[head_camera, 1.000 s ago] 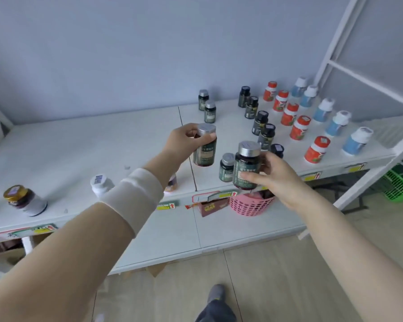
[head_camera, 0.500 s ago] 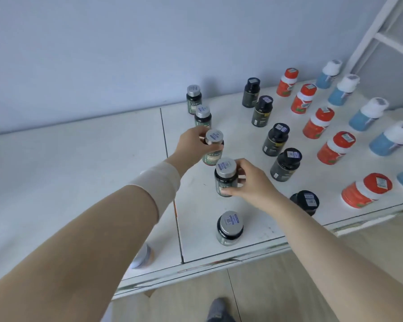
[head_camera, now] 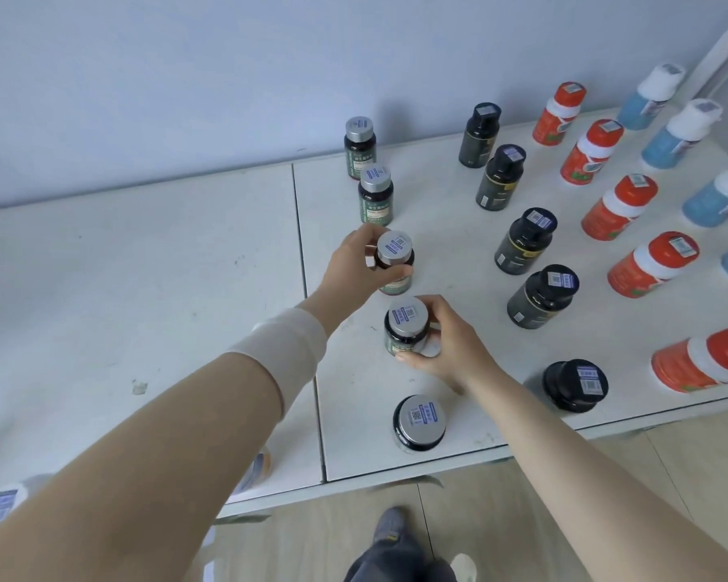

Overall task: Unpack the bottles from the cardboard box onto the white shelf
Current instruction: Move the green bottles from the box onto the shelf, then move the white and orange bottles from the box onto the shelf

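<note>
My left hand (head_camera: pixel 360 266) grips a dark silver-capped bottle (head_camera: pixel 394 262) that stands on the white shelf (head_camera: pixel 144 266), third in a column of like bottles. Just in front of it, my right hand (head_camera: pixel 446 346) is wrapped around a second silver-capped bottle (head_camera: pixel 407 325), also resting on the shelf. Two matching bottles (head_camera: pixel 375 195) stand behind toward the wall and one more (head_camera: pixel 420 422) stands nearer the front edge. The cardboard box is out of view.
To the right stand columns of black-capped bottles (head_camera: pixel 526 241), orange bottles (head_camera: pixel 618 207) and blue white-capped bottles (head_camera: pixel 677 136). A white shelf post (head_camera: pixel 719 39) rises at the far right. Two other containers (head_camera: pixel 1 506) sit at the shelf's front left, partly behind my left arm.
My head has moved closer and higher over the shelf. Both hands carried their bottles from the air down into the silver-capped column, where they now rest.
</note>
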Demonstrator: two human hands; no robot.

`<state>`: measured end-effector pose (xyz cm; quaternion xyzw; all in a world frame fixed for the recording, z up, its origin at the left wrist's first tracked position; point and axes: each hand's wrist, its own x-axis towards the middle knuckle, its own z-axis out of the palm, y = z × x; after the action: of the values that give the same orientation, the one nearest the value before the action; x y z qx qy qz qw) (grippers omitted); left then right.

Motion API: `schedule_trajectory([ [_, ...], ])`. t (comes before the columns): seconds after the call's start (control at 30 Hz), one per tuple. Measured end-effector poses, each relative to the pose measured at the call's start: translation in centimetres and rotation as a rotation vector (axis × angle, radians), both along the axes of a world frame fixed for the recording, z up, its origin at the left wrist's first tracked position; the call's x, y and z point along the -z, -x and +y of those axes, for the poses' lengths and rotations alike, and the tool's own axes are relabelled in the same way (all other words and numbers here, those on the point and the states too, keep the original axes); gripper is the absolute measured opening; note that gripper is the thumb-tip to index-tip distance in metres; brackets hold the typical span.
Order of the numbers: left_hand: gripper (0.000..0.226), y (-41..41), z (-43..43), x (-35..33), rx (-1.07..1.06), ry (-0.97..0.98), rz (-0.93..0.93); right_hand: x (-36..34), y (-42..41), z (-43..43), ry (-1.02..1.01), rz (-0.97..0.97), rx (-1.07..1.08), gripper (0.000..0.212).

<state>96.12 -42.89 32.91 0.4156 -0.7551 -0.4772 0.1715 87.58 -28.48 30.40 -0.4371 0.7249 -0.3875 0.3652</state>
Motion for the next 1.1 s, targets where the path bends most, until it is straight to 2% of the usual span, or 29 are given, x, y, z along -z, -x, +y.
schedule_trajectory([
  [0.1, 0.051, -0.1, 0.3, -0.5, 0.004, -0.069, 0.000, -0.1, 0.1, 0.0, -0.034, 0.016, -0.031, 0.059],
  [0.17, 0.060, -0.1, 0.3, -1.4, 0.028, -0.122, -0.029, -0.5, 0.6, 0.1, -0.073, 0.034, -0.066, 0.070],
  [0.23, 0.071, -0.7, 0.4, -2.5, 0.033, -0.110, -0.083, -1.7, 0.9, 0.6, -0.090, 0.079, -0.102, 0.083],
  [0.3, 0.078, -1.8, 0.5, -4.2, 0.019, -0.060, -0.137, -3.5, 1.5, 1.2, -0.070, 0.166, -0.119, 0.086],
  [0.37, 0.080, -3.5, 1.1, -6.3, 0.022, 0.037, -0.210, -5.7, 1.9, 1.7, -0.034, 0.292, -0.131, 0.081],
  [0.57, 0.069, -11.4, 6.3, -11.8, 0.013, 0.501, -0.564, -12.2, 0.1, 3.0, 0.112, 0.580, -0.162, 0.067],
  [0.83, 0.063, -24.8, 15.1, -15.0, -0.168, 0.579, -0.904, -15.6, -13.2, 5.2, 0.121, 0.805, -0.391, 0.068],
  [1.1, 0.059, -44.5, 19.8, -15.0, -0.427, 0.456, -1.008, -16.7, -32.9, 3.7, 0.187, 0.835, -0.656, 0.065],
])
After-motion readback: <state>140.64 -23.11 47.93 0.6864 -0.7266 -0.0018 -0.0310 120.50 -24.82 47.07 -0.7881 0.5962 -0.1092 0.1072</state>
